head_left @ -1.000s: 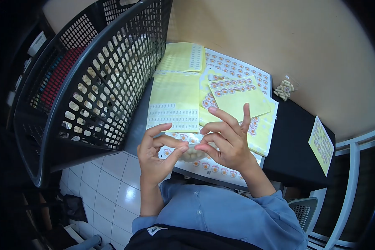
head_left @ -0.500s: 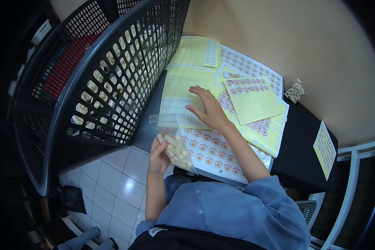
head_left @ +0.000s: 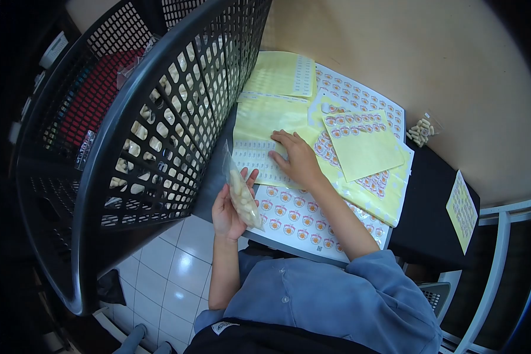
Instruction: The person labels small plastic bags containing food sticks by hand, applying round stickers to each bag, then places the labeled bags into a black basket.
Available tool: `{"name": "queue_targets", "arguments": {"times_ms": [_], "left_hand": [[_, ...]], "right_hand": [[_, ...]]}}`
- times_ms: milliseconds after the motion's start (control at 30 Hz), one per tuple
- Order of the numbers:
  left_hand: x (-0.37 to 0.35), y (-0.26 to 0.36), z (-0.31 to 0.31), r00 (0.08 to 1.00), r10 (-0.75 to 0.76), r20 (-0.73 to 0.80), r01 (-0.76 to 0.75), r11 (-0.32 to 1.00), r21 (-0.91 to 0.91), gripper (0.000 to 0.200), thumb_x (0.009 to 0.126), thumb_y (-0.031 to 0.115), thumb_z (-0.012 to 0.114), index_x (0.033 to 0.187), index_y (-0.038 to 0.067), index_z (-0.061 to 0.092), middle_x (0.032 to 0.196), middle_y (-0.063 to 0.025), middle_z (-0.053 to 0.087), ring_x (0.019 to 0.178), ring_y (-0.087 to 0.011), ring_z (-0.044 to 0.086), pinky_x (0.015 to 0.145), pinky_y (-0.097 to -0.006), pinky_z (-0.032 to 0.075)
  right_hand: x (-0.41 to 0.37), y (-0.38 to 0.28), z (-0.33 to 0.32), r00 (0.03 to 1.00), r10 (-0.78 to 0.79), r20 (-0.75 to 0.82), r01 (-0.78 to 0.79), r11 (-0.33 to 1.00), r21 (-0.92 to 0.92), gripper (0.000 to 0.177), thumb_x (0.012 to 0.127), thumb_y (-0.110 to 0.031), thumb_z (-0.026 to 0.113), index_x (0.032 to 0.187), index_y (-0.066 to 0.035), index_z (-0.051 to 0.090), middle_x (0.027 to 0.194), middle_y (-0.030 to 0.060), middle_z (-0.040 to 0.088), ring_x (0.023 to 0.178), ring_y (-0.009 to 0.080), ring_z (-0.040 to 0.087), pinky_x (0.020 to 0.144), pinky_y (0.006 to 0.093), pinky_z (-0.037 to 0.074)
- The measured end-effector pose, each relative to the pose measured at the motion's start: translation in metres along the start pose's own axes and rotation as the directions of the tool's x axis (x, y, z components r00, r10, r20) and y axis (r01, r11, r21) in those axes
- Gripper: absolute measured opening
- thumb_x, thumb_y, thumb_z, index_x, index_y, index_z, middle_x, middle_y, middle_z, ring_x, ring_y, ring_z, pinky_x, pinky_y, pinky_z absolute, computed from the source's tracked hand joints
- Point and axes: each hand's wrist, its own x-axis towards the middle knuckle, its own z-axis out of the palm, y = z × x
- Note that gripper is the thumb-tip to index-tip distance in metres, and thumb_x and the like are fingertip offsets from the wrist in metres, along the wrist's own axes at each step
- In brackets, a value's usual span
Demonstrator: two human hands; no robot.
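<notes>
A clear plastic bag of pale, finger-shaped pieces [head_left: 241,199] rests in my left hand [head_left: 226,213], its fingers curled behind and beside it. The bag is tilted, its flat top pointing up toward the basket. My right hand [head_left: 300,160] lies palm down with fingers spread, at the edge of a yellow sheet with small white labels [head_left: 253,154]; its fingertips seem to touch the sheet. Nothing shows in that hand. Below it is a white sheet of round orange-and-pink stickers [head_left: 289,215].
A large black plastic basket [head_left: 177,106] holding more filled bags stands at the left. Partly used sticker sheets [head_left: 366,144] are piled right of my hands. Another bag of pale pieces [head_left: 422,131] leans by the wall, and a sticker sheet [head_left: 463,206] lies at the black table's edge.
My left hand has turned the bag edge-on, moving it slightly up. My right hand has lowered a little onto the label sheet. The basket appears shifted slightly as the view moved.
</notes>
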Motion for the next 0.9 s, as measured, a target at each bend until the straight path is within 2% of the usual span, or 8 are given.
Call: {"name": "queue_targets", "arguments": {"times_ms": [267,367,500,567,700,767,833,900], "left_hand": [[0.001,-0.001,0.000,1.000,-0.003,0.031,0.002,0.999,0.032,0.051,0.085,0.027,0.036,0.128,0.003,0.022,0.132,-0.0189,0.022,0.088,-0.0188,0.056,0.072,-0.0358,0.050],[0.001,-0.001,0.000,1.000,0.004,0.012,-0.005,0.999,0.045,0.051,0.085,0.027,0.036,0.128,0.003,0.022,0.131,-0.0190,0.023,0.087,-0.0188,0.056,0.070,-0.0366,0.050],[0.000,-0.002,-0.002,0.998,0.001,0.069,-0.007,0.997,0.079,0.051,0.085,0.027,0.036,0.128,0.003,0.023,0.131,-0.0189,0.025,0.092,-0.0189,0.054,0.077,-0.0332,0.047],[-0.001,-0.007,0.007,0.994,0.089,-0.069,-0.068,0.963,0.261,0.051,0.085,0.028,0.036,0.127,0.003,0.024,0.128,-0.0184,0.030,0.099,-0.0192,0.050,0.084,-0.0284,0.041],[-0.001,-0.021,0.029,0.960,0.222,-0.168,-0.136,0.901,0.412,0.046,0.085,0.020,0.038,0.126,0.004,0.026,0.121,-0.0158,0.039,0.103,-0.0177,0.046,0.089,-0.0252,0.035],[0.003,-0.030,0.043,0.935,0.343,-0.091,-0.182,0.682,0.708,0.041,0.084,0.009,0.040,0.123,0.004,0.030,0.114,-0.0136,0.045,0.101,-0.0171,0.047,0.087,-0.0264,0.037],[0.011,-0.039,0.053,0.937,0.350,-0.013,-0.215,0.604,0.767,0.037,0.083,0.000,0.041,0.119,0.003,0.033,0.111,-0.0132,0.046,0.101,-0.0168,0.047,0.085,-0.0269,0.039],[0.022,-0.054,0.062,0.911,0.354,0.212,-0.318,0.273,0.908,0.034,0.083,0.002,0.043,0.116,0.002,0.034,0.111,-0.0148,0.047,0.101,-0.0172,0.047,0.084,-0.0271,0.039]], "right_hand": [[0.004,0.005,0.003,0.994,-0.018,-0.106,0.031,0.992,0.124,0.018,0.069,-0.009,0.059,0.085,-0.003,0.055,0.085,0.0084,0.057,0.075,0.0282,0.055,0.067,0.0350,0.045],[0.007,-0.001,-0.004,0.994,0.109,0.013,-0.109,0.961,0.253,0.014,0.071,-0.007,0.059,0.083,-0.001,0.056,0.091,0.0123,0.059,0.089,0.0282,0.055,0.087,0.0370,0.039],[0.008,0.009,-0.001,0.998,-0.001,-0.057,0.011,0.986,0.164,0.011,0.070,-0.006,0.060,0.077,0.001,0.055,0.089,0.0128,0.059,0.085,0.0278,0.056,0.081,0.0355,0.042],[0.009,0.010,-0.005,0.992,0.093,-0.081,-0.054,0.920,0.389,0.008,0.071,-0.006,0.060,0.076,0.000,0.057,0.092,0.0119,0.058,0.086,0.0242,0.056,0.079,0.0317,0.042],[0.001,0.005,-0.028,0.958,0.234,-0.165,-0.112,0.836,0.537,0.008,0.074,-0.007,0.059,0.079,-0.001,0.058,0.096,0.0091,0.057,0.088,0.0172,0.054,0.079,0.0276,0.041],[-0.006,-0.004,-0.046,0.891,0.407,-0.202,-0.060,0.547,0.835,0.010,0.074,-0.010,0.060,0.079,-0.002,0.061,0.088,0.0077,0.058,0.086,0.0155,0.053,0.079,0.0294,0.039],[-0.017,-0.019,-0.070,0.873,0.446,-0.197,-0.093,0.548,0.831,0.010,0.075,-0.010,0.058,0.078,0.000,0.060,0.087,0.0071,0.057,0.086,0.0151,0.052,0.077,0.0269,0.039],[-0.030,-0.032,-0.089,0.891,0.378,-0.251,-0.021,0.587,0.810,0.009,0.076,-0.009,0.056,0.078,0.000,0.059,0.088,0.0072,0.057,0.085,0.0147,0.052,0.078,0.0264,0.038]]}}
